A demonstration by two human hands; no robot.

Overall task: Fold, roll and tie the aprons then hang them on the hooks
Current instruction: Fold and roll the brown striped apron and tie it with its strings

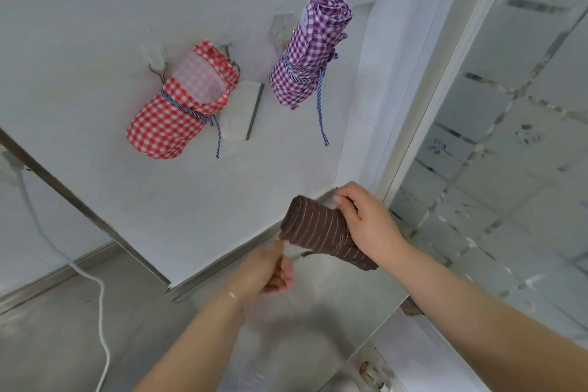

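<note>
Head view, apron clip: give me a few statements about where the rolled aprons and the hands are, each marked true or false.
1. The red checked apron roll hangs on the wall, tied with a striped string. True.
2. The purple checked apron roll lies on the floor. False: it hangs on the wall, to the right of the red one.
3. The right hand grips the brown striped apron roll. True.
4. The brown striped apron roll is already on a hook. False: it is held in the air, below the two that hang.
5. The left hand rests flat on the wall. False: it is below the brown roll's left end, blurred, fingers curled.
</note>
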